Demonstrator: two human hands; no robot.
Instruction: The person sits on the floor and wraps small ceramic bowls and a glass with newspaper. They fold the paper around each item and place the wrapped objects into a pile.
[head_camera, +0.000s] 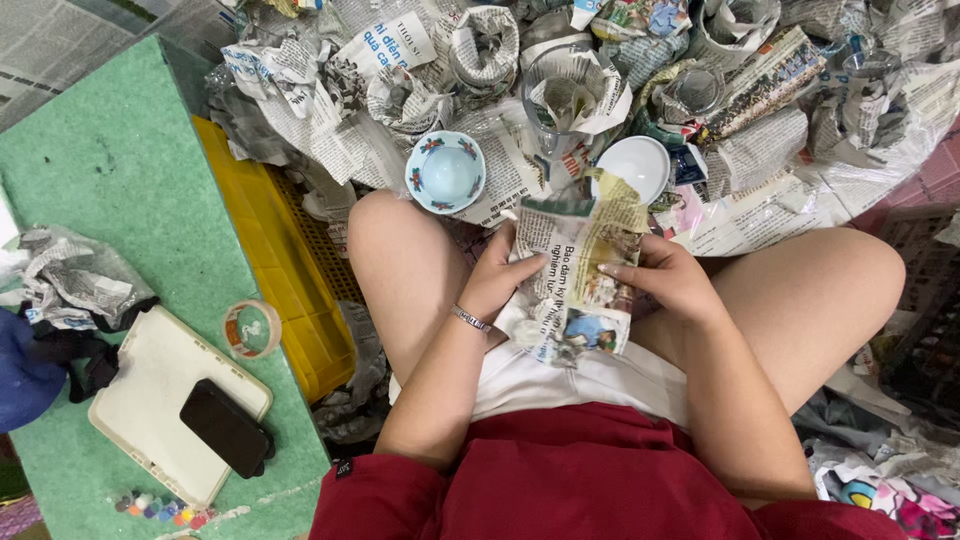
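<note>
Both hands grip one newspaper-wrapped bundle (580, 275) over the lap: the left hand (497, 280) clasps its crumpled left edge, the right hand (668, 278) pinches its right side. Beyond the knees sit two small round bowls, one patterned blue bowl (445, 172) and one plain white bowl (633, 165), among heaped crinkled newspaper wads (480, 45). One yellow plastic crate (285, 270) lies left.

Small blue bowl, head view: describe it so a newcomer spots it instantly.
Start at the heap of crumpled newspaper ahead of the person's knees. At its near edge, just beyond the left knee, sits the small blue bowl. Unlike the plain white bowl to its right, its rim carries red-and-blue motifs.
</note>
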